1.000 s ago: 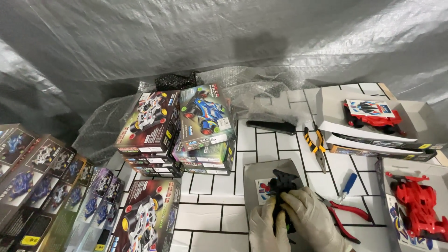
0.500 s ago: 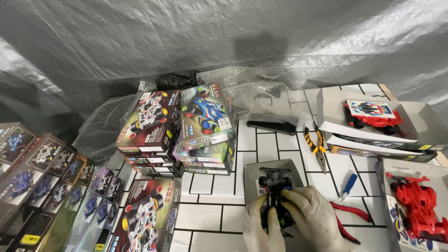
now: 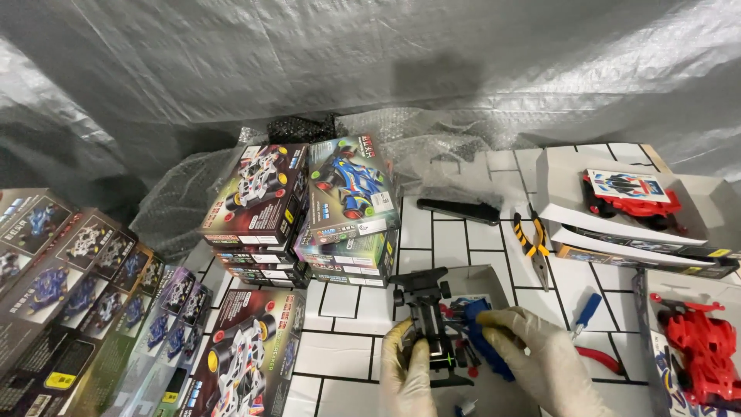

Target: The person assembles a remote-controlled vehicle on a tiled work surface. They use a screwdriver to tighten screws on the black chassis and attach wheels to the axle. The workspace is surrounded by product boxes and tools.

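Note:
Both my hands wear pale gloves at the bottom centre. My left hand (image 3: 407, 369) grips a black toy car chassis (image 3: 429, 318) from its left side, holding it upright over an open grey box (image 3: 480, 276). My right hand (image 3: 540, 357) rests beside the chassis on its right, fingers on a blue car body part (image 3: 480, 333) lying in the box. Small red parts show between the chassis and the blue piece.
Stacks of boxed toy car kits (image 3: 302, 210) stand to the left, more along the left edge (image 3: 69, 270). Yellow-handled pliers (image 3: 534, 245), a black tool (image 3: 458, 209), a blue screwdriver (image 3: 587, 312) and red-handled cutters (image 3: 599, 360) lie on the tiled table. Red car models (image 3: 631, 196) (image 3: 701, 347) sit on boxes at right.
The black chassis has been turned and raised upright in my left hand. My right hand has come off the chassis and moved right onto the blue part.

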